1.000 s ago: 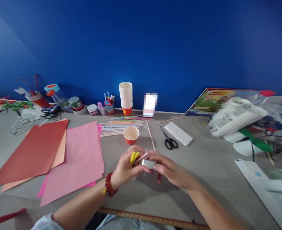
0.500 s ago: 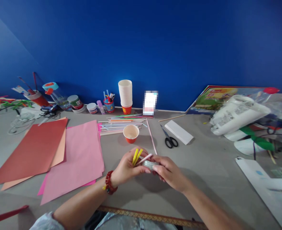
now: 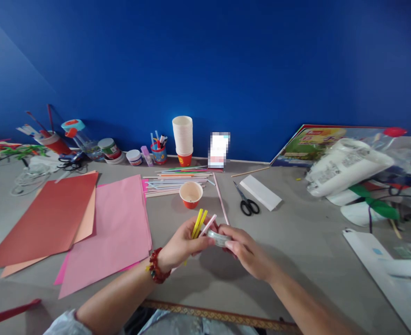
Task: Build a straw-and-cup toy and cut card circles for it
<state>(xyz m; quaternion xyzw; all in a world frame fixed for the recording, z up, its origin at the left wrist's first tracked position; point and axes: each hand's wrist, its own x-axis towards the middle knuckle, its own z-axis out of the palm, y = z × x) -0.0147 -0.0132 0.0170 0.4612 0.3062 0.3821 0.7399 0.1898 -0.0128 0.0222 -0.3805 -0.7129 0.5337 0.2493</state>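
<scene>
Grey tabletop [image 3: 296, 279]: it is lying beneath everything, with the hands hovering above its near part.
Pink paper [image 3: 111, 232]: its sheets are lying flat to the left, apart from the hands.
Left hand [image 3: 179, 244]: it is holding two yellow straws [image 3: 197, 224] and a pale pink straw [image 3: 208, 225] in curled fingers, the thumb touching the left end of a roll of clear tape [image 3: 219, 239].
Right hand [image 3: 244, 247]: it is pinching the roll's right end, its lower fingers mostly hiding.
Paper cup [image 3: 191, 194]: it is standing upright just beyond the hands.
Tape roll: it is sitting between both hands, looking light, firm and smooth; its rim is probably offering the surest hold.
Straws: they are poking up from the left hand, seemingly very light and crushable, likely needing gentle mid-length gripping.
</scene>
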